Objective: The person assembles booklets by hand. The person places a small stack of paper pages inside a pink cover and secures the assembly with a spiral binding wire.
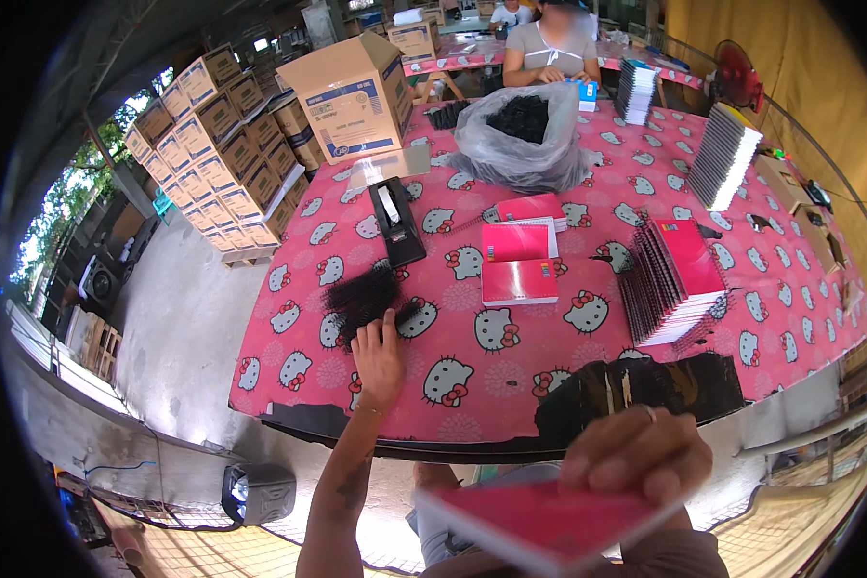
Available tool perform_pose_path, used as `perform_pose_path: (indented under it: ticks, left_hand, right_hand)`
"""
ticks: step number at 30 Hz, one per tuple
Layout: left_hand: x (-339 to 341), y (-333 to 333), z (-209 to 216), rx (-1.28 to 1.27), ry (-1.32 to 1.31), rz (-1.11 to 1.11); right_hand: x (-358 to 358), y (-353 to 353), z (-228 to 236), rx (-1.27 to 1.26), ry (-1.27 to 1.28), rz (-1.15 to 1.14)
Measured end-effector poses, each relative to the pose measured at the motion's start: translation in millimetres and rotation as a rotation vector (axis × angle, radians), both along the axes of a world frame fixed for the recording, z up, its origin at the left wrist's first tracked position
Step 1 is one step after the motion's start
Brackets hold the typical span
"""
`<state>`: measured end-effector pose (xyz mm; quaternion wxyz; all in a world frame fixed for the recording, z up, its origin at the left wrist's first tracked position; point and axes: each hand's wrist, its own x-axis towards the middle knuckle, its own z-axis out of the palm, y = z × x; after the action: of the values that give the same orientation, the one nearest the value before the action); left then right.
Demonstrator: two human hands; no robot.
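Observation:
My right hand (pixel 645 453) is closed around the edge of a red notebook (pixel 549 515), held up close in front of me past the near table edge and slightly blurred. My left hand (pixel 378 361) rests at the near side of a pile of black spiral binding coils (pixel 364 294), fingers stretched out and touching it. Whether a single coil lies under the fingertips is hidden. Beyond the pile stands a black tape dispenser (pixel 397 226). Right of it, several red notebooks (pixel 518 281) lie overlapping on the pink patterned tablecloth (pixel 496 385).
A tall stack of spiral-bound red notebooks (pixel 679 279) stands at the right. Farther back are another stack (pixel 724 159), a clear bag of black coils (pixel 520 144) and an open carton (pixel 347 106). A co-worker (pixel 554 53) sits across the table. Stacked cartons (pixel 212 144) fill the left.

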<state>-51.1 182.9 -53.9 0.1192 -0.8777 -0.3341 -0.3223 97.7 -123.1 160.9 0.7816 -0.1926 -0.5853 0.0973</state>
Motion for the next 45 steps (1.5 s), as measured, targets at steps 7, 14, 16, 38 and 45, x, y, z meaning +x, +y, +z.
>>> perform_pose_path:
  ticks: [7, 14, 16, 38, 45]
  left_hand:
    - [-2, 1, 1, 0.067, -0.077, -0.032]
    - [-3, -36, 16, 0.009, -0.003, -0.129]
    - [-7, -64, 15, -0.068, -0.013, -0.19]
    - [-5, -122, 42, -0.79, -0.439, -0.492]
    - [-3, -116, 39, -0.746, -0.469, -0.397]
  right_hand:
    - [-12, -4, 5, 0.14, -0.011, 0.059]
    - [27, 11, -70, -0.728, -0.206, -0.368]
    - [36, 32, -129, -0.914, -0.095, -0.285]
    - [41, 40, -204, -1.067, 0.017, -0.224]
    - [42, 40, -203, -1.054, 0.011, -0.225]
